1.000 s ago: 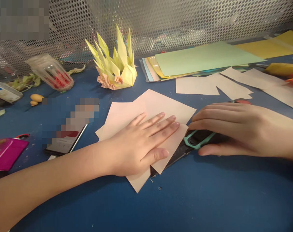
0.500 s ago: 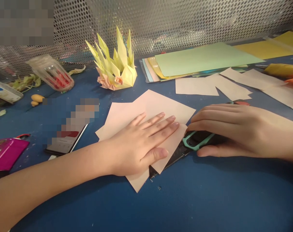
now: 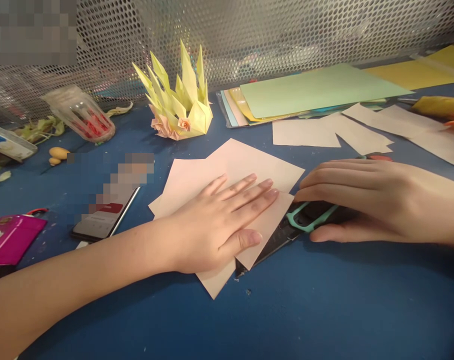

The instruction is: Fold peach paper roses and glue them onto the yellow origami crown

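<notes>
My left hand (image 3: 215, 225) lies flat on overlapping pink paper sheets (image 3: 249, 162), fingers spread. At the right, my right hand (image 3: 373, 200) curves over a long dark flat item (image 3: 274, 247), thumb on its near side and fingertips by the paper's right corner. A teal scissor-like handle (image 3: 311, 227) shows between thumb and fingers, on top of the dark item. The item's left end pokes out from under the paper; the part under my palm is hidden.
A yellow-green origami piece (image 3: 189, 107) stands behind the paper. At left are a phone (image 3: 99, 222), a tipped jar (image 3: 86, 117) and a magenta object (image 3: 15, 237). Coloured sheets (image 3: 317, 92) and pale paper pieces (image 3: 305, 132) lie at back right.
My right hand, the dark item and the teal handle have shifted slightly right. The top pink sheet's right corner has also moved a little right. My left hand stays almost in place.
</notes>
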The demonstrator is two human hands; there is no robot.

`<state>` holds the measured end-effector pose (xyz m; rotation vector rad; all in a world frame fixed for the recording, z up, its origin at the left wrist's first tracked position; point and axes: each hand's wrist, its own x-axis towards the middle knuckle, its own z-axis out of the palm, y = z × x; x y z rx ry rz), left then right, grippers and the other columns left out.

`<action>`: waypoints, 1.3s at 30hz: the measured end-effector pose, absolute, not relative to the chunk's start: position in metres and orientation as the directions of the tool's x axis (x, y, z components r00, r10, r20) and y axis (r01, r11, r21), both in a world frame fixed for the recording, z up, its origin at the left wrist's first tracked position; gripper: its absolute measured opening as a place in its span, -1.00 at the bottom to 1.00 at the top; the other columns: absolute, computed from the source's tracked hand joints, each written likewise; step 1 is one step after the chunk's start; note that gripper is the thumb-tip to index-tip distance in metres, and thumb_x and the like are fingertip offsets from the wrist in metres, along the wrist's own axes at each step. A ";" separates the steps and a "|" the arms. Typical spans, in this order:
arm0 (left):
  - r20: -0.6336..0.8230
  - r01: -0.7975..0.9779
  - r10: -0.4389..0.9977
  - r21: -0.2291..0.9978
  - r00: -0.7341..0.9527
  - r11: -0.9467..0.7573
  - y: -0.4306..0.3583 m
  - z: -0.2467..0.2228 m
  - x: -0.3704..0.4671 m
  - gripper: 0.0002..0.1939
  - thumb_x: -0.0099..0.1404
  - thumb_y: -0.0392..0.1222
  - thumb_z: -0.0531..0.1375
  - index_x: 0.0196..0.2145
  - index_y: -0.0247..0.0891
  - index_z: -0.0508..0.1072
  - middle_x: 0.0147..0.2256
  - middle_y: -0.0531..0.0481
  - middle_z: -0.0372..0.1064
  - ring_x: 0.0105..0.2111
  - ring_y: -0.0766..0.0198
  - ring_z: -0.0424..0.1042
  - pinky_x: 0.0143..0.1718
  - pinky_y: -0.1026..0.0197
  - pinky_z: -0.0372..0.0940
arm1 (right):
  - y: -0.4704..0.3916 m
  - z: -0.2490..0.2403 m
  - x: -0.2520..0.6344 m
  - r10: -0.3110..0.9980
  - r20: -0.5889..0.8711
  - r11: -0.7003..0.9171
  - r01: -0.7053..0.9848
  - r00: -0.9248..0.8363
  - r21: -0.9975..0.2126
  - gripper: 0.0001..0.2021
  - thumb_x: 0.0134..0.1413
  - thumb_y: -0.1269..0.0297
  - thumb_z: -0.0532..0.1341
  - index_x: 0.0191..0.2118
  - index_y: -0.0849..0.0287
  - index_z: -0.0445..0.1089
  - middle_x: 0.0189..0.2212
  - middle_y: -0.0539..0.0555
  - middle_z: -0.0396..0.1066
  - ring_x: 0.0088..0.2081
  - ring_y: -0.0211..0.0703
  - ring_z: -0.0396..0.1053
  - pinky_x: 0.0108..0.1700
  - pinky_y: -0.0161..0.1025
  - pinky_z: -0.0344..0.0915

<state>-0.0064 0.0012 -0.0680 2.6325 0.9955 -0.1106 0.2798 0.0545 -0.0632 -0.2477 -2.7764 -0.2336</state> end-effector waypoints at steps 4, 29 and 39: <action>-0.128 0.632 0.625 0.282 0.770 -0.721 0.001 -0.071 -0.008 -0.32 0.64 0.10 -0.30 0.55 -0.26 -0.19 0.55 0.03 -0.43 0.55 0.17 -0.45 0.50 -0.22 -0.44 | 0.053 -0.062 0.278 0.136 0.382 0.969 0.203 -0.914 0.142 -0.69 0.52 0.03 0.03 0.00 0.17 0.33 -0.26 0.12 0.53 -0.19 -0.05 0.54 -0.12 -0.08 0.47; -0.229 0.662 0.623 0.335 0.748 -0.671 0.002 -0.060 -0.005 0.13 0.37 0.58 -0.08 0.55 -0.29 -0.28 0.54 -0.09 -0.57 0.55 0.00 -0.51 0.49 -0.28 -0.53 | 0.096 -0.060 0.323 0.475 0.397 0.841 0.538 -0.785 0.058 -0.55 0.36 -0.23 0.08 -0.22 0.02 0.47 -0.36 0.04 0.51 -0.38 -0.12 0.45 -0.33 -0.14 0.31; -0.253 0.681 0.632 0.284 0.732 -0.675 0.001 -0.056 -0.003 -0.07 0.51 0.39 -0.03 0.55 -0.20 -0.26 0.55 -0.03 -0.53 0.55 0.04 -0.49 0.49 -0.31 -0.50 | 0.114 -0.067 0.328 0.874 0.364 0.340 0.940 -0.323 0.019 -0.35 0.23 -0.40 -0.05 -0.24 0.09 0.46 -0.26 0.23 0.48 -0.22 0.18 0.47 -0.22 0.05 0.35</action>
